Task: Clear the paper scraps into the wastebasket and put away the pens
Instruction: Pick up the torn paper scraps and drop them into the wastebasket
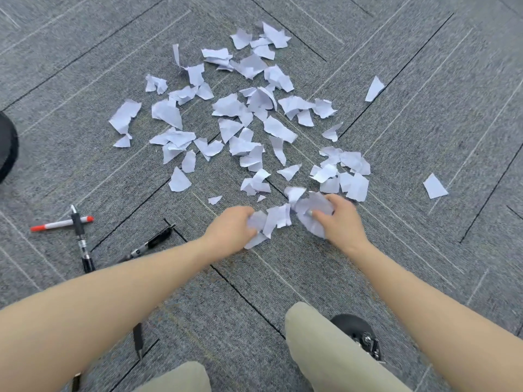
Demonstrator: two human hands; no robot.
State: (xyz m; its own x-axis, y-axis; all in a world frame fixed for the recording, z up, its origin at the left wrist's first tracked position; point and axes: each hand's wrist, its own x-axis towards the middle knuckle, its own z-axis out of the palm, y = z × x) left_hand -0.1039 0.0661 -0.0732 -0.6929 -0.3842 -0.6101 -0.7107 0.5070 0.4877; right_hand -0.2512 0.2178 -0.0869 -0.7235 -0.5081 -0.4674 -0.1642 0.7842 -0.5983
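Several torn white paper scraps (249, 123) lie scattered over the grey carpet ahead of me. My left hand (229, 229) grips a few scraps (271, 219) at the near edge of the spread. My right hand (339, 217) curls round a crumpled bunch of scraps (314, 207) right beside it. To the left lie a red-capped white pen (60, 223), a black pen (80, 239) crossing it, and another black pen (152, 243) nearer my left arm. A further dark pen (138, 339) shows under my left forearm.
A dark rounded object (7, 148) is cut off at the left edge; I cannot tell what it is. My knees in beige trousers (319, 352) and a black shoe (356, 332) fill the bottom. Stray scraps (434, 186) lie far right.
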